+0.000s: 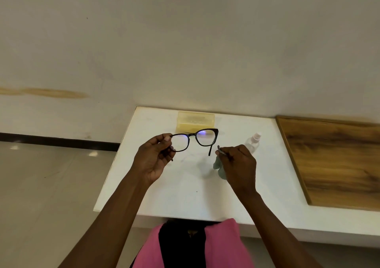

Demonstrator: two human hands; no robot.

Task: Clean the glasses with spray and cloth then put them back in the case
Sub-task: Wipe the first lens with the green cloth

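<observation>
Glasses, black-framed with arms unfolded, pinched by left hand; right hand grips crumpled cloth.

No text, label, brand or number can be read anywhere: the case beyond the left hand and the bottle past the right hand show none.

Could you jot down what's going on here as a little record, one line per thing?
left hand: holds the glasses by one end of the frame, above the table
right hand: holds the cloth, bunched, apart from the glasses
case: yellowish, at the table's far edge
spray bottle: beyond the right hand
table: white
</observation>
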